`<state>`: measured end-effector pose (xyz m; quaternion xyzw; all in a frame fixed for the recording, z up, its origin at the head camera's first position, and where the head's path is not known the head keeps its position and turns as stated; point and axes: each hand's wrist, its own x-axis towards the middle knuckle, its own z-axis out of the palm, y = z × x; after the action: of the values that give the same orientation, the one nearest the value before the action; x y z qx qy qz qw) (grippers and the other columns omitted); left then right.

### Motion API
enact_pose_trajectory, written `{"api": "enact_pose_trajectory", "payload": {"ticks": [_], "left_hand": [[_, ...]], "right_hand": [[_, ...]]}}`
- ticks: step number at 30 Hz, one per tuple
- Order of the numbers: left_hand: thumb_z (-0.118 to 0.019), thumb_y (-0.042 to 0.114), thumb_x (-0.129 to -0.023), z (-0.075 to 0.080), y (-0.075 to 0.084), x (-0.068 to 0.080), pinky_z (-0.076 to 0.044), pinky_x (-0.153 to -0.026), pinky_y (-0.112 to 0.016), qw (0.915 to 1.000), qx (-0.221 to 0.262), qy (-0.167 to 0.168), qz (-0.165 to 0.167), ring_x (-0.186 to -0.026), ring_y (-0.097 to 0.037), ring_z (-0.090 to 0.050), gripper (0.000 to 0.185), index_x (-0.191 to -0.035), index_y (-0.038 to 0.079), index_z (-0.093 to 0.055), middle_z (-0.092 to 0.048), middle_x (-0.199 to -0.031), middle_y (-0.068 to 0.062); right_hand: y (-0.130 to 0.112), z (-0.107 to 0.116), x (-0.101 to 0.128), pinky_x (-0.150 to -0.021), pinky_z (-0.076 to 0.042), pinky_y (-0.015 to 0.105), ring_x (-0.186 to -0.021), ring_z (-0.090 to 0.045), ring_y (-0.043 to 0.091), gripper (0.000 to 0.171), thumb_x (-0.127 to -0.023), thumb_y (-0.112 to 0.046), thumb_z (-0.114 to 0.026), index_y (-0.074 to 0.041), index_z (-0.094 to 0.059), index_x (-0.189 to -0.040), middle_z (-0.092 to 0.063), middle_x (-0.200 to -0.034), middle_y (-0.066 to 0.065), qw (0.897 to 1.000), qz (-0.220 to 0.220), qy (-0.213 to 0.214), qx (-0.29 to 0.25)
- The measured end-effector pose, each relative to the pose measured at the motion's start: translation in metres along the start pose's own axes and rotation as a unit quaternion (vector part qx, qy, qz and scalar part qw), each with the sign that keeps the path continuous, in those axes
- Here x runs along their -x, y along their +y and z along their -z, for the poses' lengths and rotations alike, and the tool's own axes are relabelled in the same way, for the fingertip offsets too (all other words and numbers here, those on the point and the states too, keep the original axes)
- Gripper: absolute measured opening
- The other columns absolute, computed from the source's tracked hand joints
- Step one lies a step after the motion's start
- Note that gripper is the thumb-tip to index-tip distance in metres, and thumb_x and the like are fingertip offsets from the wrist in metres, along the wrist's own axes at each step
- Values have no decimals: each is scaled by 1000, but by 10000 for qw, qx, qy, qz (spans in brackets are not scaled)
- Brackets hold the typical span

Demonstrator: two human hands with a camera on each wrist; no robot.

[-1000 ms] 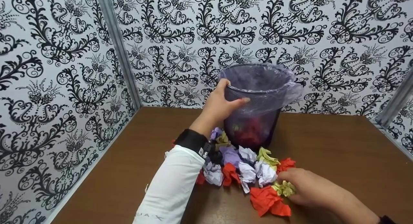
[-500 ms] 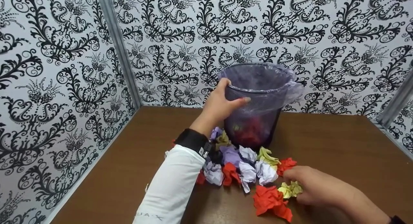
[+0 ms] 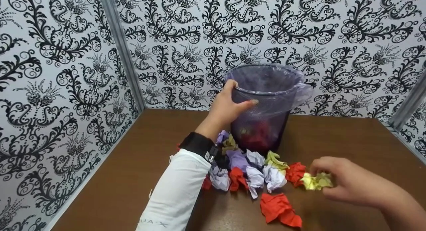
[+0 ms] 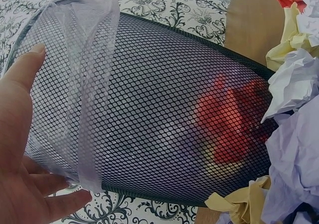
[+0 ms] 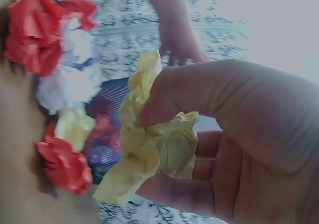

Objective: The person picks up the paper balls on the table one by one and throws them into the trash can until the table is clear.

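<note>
A dark mesh wastebasket (image 3: 259,124) with a clear purple-tinted liner stands upright on the table. My left hand (image 3: 228,103) grips its rim at the near left, thumb outside on the liner. Through the mesh, red and yellow paper balls (image 4: 227,124) show at the bottom. My right hand (image 3: 349,179) holds a crumpled yellow paper ball (image 3: 316,181) above the table; in the right wrist view the thumb presses on this yellow paper (image 5: 149,139), with fingers behind it. Just left of it sits a red paper ball (image 3: 295,173).
Several crumpled papers in white, purple, red and yellow lie before the basket, among them a white one (image 3: 274,177) and a purple one (image 3: 237,160). Another red paper (image 3: 280,209) lies nearer on the brown table (image 3: 133,177). A patterned wall (image 3: 173,58) stands behind.
The right hand has lifted the yellow paper ball and moved it up and to the right, away from the near red paper. The left hand has stayed on the rim.
</note>
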<state>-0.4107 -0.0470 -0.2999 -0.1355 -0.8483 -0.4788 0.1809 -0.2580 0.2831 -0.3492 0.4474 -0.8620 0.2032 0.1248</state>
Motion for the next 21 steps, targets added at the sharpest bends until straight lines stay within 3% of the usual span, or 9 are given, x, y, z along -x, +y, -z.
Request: {"api": "enact_pose_trajectory", "payload": {"ticks": [10,16,21], "left_hand": [[-79,69,-58,1,-1,2,-54,-83,-36,9999,149,-41,-5,-96,-12,-61,72,-111,35,-44,-60,-106,9],[-79,69,-59,-1,0,2,-54,-81,-36,9999,65,-36,-80,-94,-12,-61,72,-111,35,-44,-60,-104,9],[-79,69,-59,0,0,0,-54,-79,-35,9999,-9,35,-114,-92,-12,-62,72,-111,34,-43,-60,-102,8]], "right_hand": [[2,28,9,-55,-43,11,-71,-52,1,57,-53,8,-79,-25,-63,-97,-60,-93,-13,9962,241,816,183],[-3,52,6,-49,-43,11,-66,-51,0,56,-55,9,-79,-22,-64,-99,-60,-92,-12,9947,111,945,391],[-5,87,-15,-49,-46,12,-63,-52,-1,55,-57,8,-83,-19,-64,-101,-60,-90,-12,9919,50,968,818]]}}
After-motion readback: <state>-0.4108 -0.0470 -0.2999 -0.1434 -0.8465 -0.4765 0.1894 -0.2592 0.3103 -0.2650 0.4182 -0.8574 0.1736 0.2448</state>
